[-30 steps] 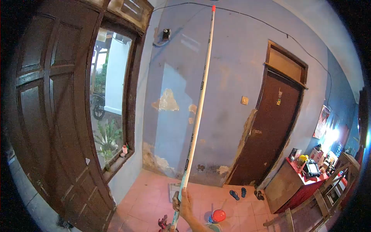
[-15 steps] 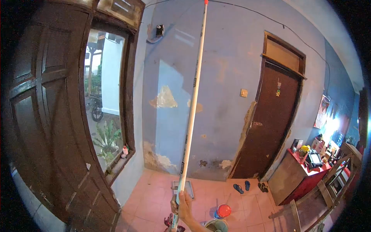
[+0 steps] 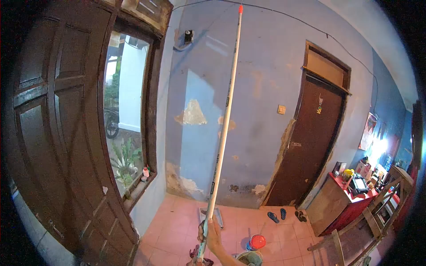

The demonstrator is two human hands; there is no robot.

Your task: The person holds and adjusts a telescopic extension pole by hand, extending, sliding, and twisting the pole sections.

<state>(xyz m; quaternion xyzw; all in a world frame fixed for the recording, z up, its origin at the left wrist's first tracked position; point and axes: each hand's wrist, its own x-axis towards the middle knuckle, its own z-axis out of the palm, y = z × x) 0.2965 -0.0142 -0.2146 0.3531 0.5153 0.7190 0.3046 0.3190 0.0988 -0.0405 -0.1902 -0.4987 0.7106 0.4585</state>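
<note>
A long white pole (image 3: 225, 119) with dark printed marks and a red tip rises in front of me, leaning slightly right towards its top. My right hand (image 3: 212, 232) is wrapped around its lower part. At the bottom edge, my left hand (image 3: 193, 263) shows only in part, closed around the pole's lower end. Beside it is a dark red patterned thing (image 3: 194, 252), possibly cloth; its kind is unclear. The red tip stands before the upper part of the blue wall (image 3: 266, 146), near a black cable (image 3: 293, 17); whether it touches either is unclear.
On the pink tiled floor (image 3: 164, 235) are a shallow tray (image 3: 227, 218), a red-topped bucket (image 3: 257, 241) and another bucket (image 3: 253, 258). Sandals (image 3: 273, 217) lie by the brown door (image 3: 310, 142). A wooden frame (image 3: 372, 221) and cluttered red-topped cabinet (image 3: 330, 204) stand right. A dark door (image 3: 62, 119) is left.
The view has shifted slightly, and the pole's red tip now shows lower and a little farther right. Both hands keep their hold on the pole.
</note>
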